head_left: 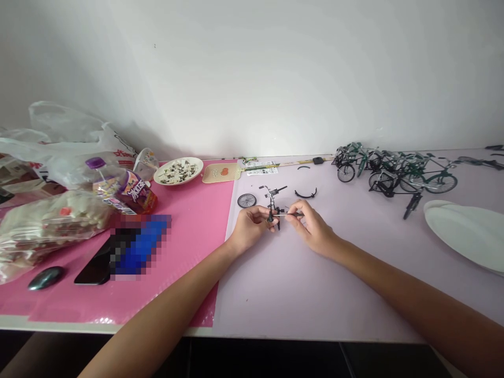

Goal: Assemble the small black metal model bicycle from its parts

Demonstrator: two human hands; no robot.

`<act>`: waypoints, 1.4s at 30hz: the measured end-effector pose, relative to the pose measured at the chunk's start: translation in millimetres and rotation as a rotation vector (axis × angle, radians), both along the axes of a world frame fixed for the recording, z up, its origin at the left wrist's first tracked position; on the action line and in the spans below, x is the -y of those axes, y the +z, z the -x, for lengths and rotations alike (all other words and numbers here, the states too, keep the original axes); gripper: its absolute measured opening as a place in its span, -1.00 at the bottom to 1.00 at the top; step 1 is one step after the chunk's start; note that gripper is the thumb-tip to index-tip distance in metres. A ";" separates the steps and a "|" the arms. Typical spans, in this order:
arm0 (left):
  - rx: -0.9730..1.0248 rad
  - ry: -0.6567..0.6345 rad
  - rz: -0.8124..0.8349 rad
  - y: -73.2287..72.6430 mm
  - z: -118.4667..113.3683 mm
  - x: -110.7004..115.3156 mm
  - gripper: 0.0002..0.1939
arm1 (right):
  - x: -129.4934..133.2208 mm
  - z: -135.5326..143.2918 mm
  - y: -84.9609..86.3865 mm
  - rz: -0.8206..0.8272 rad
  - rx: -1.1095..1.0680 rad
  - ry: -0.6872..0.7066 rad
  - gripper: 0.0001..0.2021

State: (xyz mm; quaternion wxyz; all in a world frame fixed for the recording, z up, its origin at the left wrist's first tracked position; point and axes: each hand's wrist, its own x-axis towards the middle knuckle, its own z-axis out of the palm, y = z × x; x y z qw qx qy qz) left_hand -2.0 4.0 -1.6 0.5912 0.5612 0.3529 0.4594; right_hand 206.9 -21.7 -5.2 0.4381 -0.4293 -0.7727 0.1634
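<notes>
My left hand (252, 227) is closed on a small model bicycle frame (272, 198), with its handlebars pointing up and away from me. In my right hand (313, 227), pinched between the fingers, is a thin screwdriver (294, 214). Its metal shaft reaches left to the dark part held at my left fingertips; the exact contact point is too small to make out. A loose spoked wheel (247, 200) lies just beyond my left hand. Two curved black pieces, one a larger mudguard-like strip (306, 193) and the other a thin arc (303, 167), lie beyond my right hand.
Several model bicycles (394, 168) crowd the back right, near a white plate (464, 231). On the pink mat at left are a plate of small pieces (178, 171), a drink bottle (126, 186), a phone (94, 260), a mouse (46, 277) and a bulging plastic bag (51, 220).
</notes>
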 end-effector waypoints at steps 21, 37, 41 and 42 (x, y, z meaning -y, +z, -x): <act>-0.034 -0.006 0.013 0.9 0.9 0.5 -0.48 | -10.6 -4.6 -10.6 -0.158 0.018 0.083 -0.91; -0.021 0.014 0.061 3.7 5.5 -0.3 -0.45 | -39.7 -56.6 13.5 -0.347 0.229 -0.320 -0.86; -0.042 0.078 0.015 15.5 13.9 -4.3 -0.51 | -62.4 -99.2 3.7 -0.241 0.346 -0.619 -0.78; -0.045 0.100 -0.001 19.6 16.7 -5.5 -0.53 | -66.4 -107.5 0.0 -0.213 0.374 -0.672 -0.77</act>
